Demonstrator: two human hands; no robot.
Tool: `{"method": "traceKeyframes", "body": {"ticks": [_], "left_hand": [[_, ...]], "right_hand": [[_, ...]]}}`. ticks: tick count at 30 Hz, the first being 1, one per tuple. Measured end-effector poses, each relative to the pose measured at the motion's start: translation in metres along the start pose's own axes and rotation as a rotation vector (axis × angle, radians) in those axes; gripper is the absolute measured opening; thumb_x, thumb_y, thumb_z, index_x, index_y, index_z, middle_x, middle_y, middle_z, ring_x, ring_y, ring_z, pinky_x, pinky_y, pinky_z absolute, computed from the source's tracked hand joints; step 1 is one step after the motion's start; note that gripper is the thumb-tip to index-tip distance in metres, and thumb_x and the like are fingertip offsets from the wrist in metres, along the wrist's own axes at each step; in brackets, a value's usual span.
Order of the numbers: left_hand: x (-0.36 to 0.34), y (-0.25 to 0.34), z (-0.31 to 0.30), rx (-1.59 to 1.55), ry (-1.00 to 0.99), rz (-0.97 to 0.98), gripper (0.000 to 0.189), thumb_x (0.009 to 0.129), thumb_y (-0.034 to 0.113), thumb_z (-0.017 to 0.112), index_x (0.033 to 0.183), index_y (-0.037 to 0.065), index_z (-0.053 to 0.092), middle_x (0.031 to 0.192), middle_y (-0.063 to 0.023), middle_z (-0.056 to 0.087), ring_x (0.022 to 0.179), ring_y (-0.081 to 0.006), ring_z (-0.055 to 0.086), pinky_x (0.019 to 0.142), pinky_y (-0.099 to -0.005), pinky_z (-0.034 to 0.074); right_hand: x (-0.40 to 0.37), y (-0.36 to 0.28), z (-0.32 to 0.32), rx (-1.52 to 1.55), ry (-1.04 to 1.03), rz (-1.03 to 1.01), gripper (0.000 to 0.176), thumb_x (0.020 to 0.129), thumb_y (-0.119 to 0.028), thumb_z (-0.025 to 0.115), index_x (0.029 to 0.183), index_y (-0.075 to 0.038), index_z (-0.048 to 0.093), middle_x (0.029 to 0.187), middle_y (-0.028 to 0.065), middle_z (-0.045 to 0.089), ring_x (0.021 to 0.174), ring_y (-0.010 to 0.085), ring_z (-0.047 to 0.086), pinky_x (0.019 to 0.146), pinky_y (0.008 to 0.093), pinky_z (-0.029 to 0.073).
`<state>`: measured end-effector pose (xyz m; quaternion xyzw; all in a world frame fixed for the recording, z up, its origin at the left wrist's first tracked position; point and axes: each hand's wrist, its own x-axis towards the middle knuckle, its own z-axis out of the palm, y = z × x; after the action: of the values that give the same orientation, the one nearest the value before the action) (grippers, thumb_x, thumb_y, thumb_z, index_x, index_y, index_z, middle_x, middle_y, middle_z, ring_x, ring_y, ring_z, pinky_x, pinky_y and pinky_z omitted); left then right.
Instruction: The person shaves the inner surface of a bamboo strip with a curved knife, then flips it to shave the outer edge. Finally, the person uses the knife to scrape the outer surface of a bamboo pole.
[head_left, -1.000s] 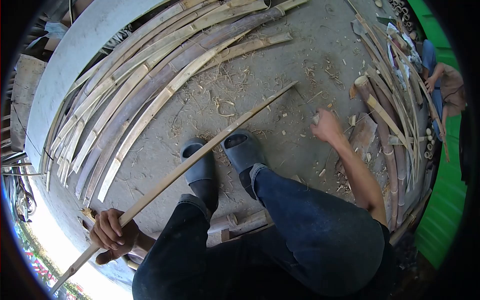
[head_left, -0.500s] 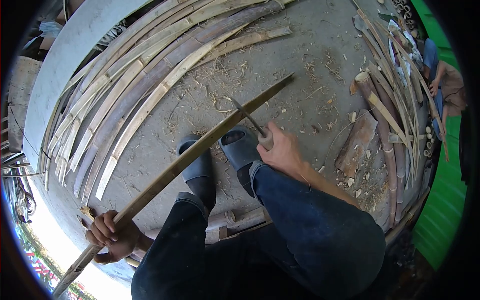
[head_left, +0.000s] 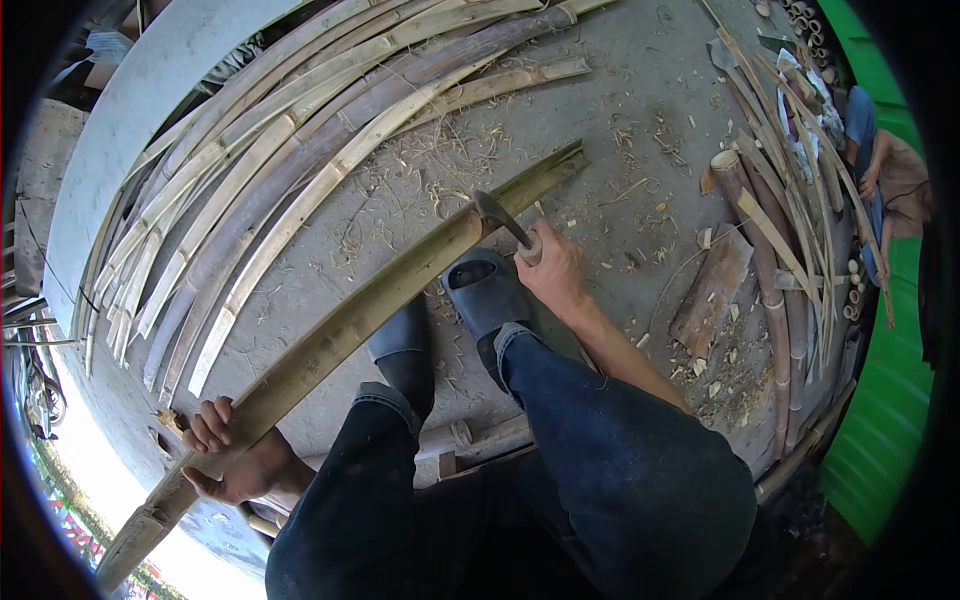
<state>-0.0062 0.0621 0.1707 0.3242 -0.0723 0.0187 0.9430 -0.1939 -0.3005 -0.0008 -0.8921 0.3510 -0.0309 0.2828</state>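
Observation:
A long split bamboo strip (head_left: 335, 335) runs diagonally from the lower left to the upper middle, its hollow inner face showing. My left hand (head_left: 240, 460) is wrapped round its lower part, fingers over the far edge and thumb on the near side. My right hand (head_left: 556, 272) grips the wooden handle of a curved blade tool (head_left: 503, 218). The blade lies against the strip near its upper end. Below the strip are my sandalled feet, one in a grey sandal (head_left: 488, 295).
Split bamboo lengths (head_left: 290, 150) lie across the upper left. Bamboo poles (head_left: 775, 310) and thin strips stand at the right, beside a bark-like piece (head_left: 715, 290) and chips. Another person (head_left: 895, 185) is at the far right, by a green surface (head_left: 885, 400). Shavings litter the floor.
The strip has rolled, so its hollow face now shows more widely. The blade has turned against it, my right hand has shifted slightly, and my left hand's grip has turned with the strip.

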Motion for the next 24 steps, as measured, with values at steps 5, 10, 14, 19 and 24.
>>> {"method": "traceKeyframes", "body": {"ticks": [5,10,14,19,24], "left_hand": [[-0.003,0.001,0.001,0.048,0.023,0.001,0.033,0.095,0.040,0.058,0.088,0.009,0.049,0.076,-0.0029,0.045,0.073,-0.0168,0.043,0.078,-0.0346,0.037],[-0.002,-0.003,0.001,0.093,0.098,0.022,0.035,0.096,0.043,0.056,0.089,0.009,0.049,0.075,-0.0022,0.044,0.071,-0.0162,0.043,0.076,-0.0349,0.037],[-0.008,0.000,0.000,0.085,0.044,-0.009,0.035,0.096,0.042,0.058,0.090,0.009,0.049,0.075,-0.0021,0.043,0.071,-0.0163,0.043,0.077,-0.0352,0.037],[-0.002,-0.006,0.009,0.011,-0.011,-0.019,0.032,0.090,0.037,0.063,0.090,0.009,0.047,0.077,-0.0025,0.042,0.072,-0.0169,0.043,0.079,-0.0355,0.037],[-0.004,-0.008,0.007,0.047,-0.059,0.035,0.037,0.097,0.044,0.056,0.090,0.009,0.048,0.076,-0.0013,0.040,0.071,-0.0152,0.040,0.075,-0.0339,0.034]], "right_hand": [[0.019,-0.007,-0.020,-0.059,0.032,0.153,0.044,0.080,-0.018,0.077,0.116,0.000,0.060,0.101,0.0275,0.072,0.095,0.0473,0.069,0.081,0.0529,0.055],[0.035,0.048,-0.037,-0.136,-0.044,0.129,0.043,0.081,-0.018,0.076,0.117,-0.002,0.059,0.100,0.0270,0.071,0.093,0.0460,0.070,0.081,0.0533,0.055],[0.012,-0.023,-0.074,-0.171,-0.195,0.069,0.046,0.082,-0.021,0.077,0.119,-0.005,0.057,0.094,0.0253,0.072,0.091,0.0456,0.070,0.080,0.0548,0.055],[0.015,-0.035,-0.070,-0.209,-0.223,0.062,0.050,0.081,-0.018,0.076,0.124,-0.003,0.055,0.096,0.0262,0.072,0.093,0.0458,0.070,0.082,0.0549,0.055],[0.060,0.081,-0.093,-0.295,-0.146,0.136,0.056,0.080,-0.018,0.077,0.128,-0.001,0.054,0.096,0.0271,0.072,0.095,0.0452,0.070,0.082,0.0544,0.055]]}}
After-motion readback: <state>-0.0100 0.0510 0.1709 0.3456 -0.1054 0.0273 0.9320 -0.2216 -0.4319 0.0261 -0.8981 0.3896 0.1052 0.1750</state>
